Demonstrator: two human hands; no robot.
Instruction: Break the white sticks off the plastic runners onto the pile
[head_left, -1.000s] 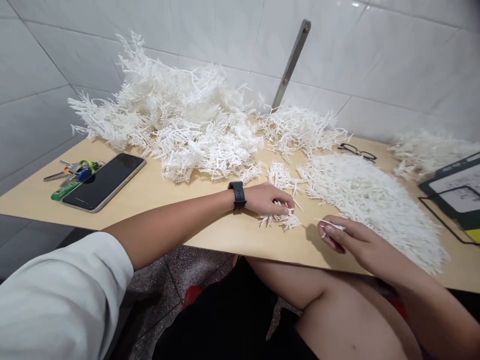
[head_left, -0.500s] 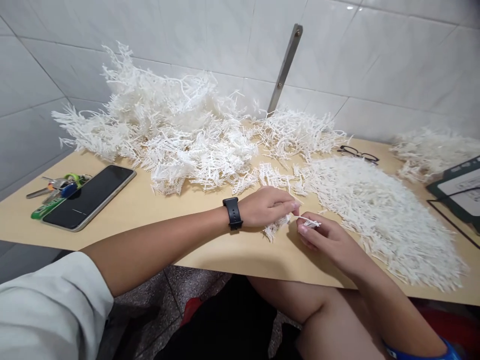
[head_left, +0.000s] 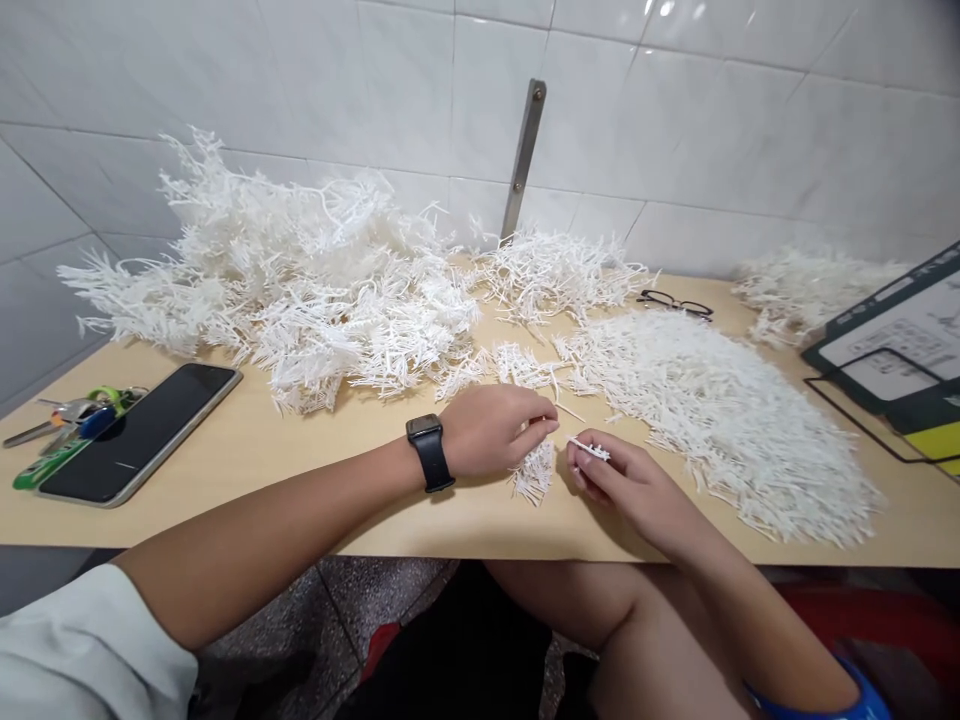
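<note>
Near the front edge of the wooden table, the two bare hands work close together but apart. The right hand grasps a small white piece between thumb and fingers, and the piece lies across the fingertips, just above the table. The left hand is palm down with its fingers curled and its thumb near the forefinger; whether they grip a strand cannot be told. Under its fingertips, a small cluster of white strands sits on the table, between the two hands.

Beyond the left hand, a few loose clumps lie between a tall tangled heap on the left and a broad flat pile of short white pieces on the right. Behind them, a smaller bunch rests by the foot of a slanting metal bar in front of the tiled wall. A pair of glasses lies behind the flat pile, and another white mound sits at the far right, beside a dark green and white panel. At the left end, a phone lies face up beside a bunch of keys. The left wrist wears a black watch, and a blue band shows on the right arm.
</note>
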